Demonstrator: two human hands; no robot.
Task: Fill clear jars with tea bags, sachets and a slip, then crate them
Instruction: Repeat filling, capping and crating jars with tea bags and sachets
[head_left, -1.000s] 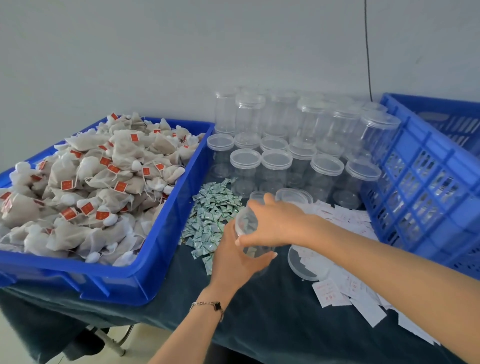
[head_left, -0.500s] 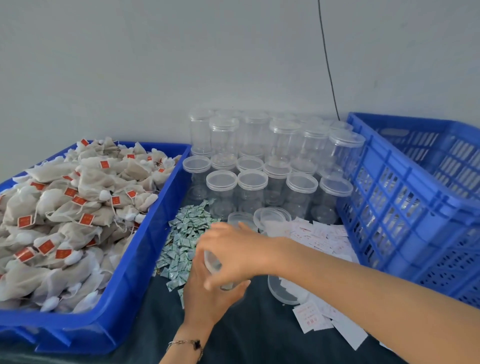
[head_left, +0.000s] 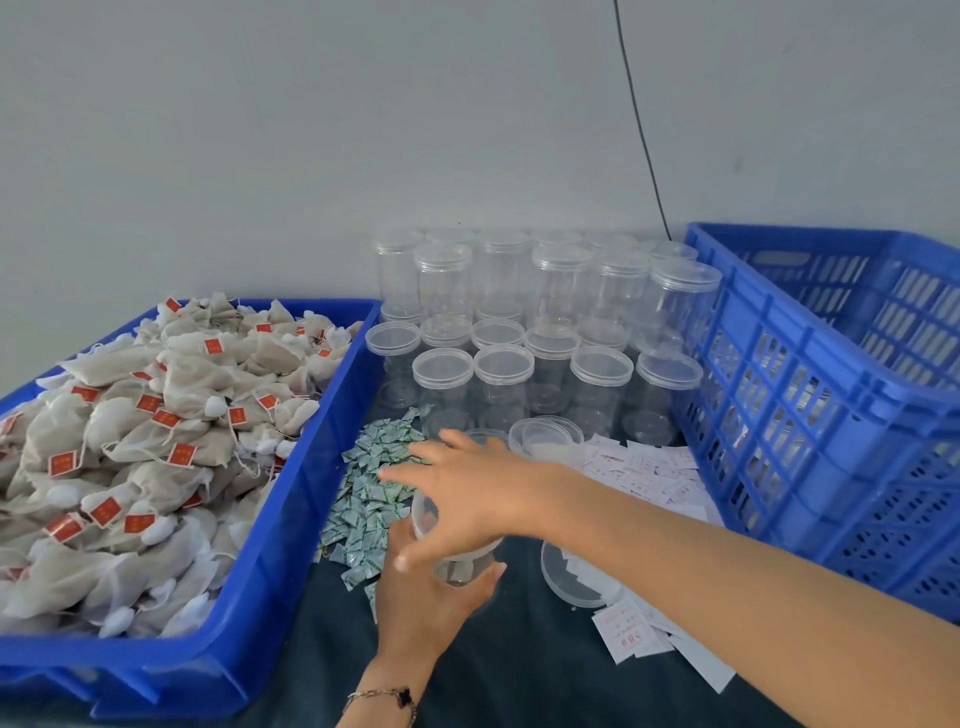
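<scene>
The left hand (head_left: 431, 592) grips an open clear jar (head_left: 457, 558); the right hand (head_left: 467, 493), fingers spread, reaches toward the green sachets (head_left: 371, 488), probably to pinch some.

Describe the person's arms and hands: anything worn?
Both forearms are bare, with no sleeves in view, and both hands are bare, with no gloves. The left hand has a thin chain bracelet at the wrist with a small dark clover-shaped charm. The right hand shows no rings, watch or bracelet on what is visible.
</scene>
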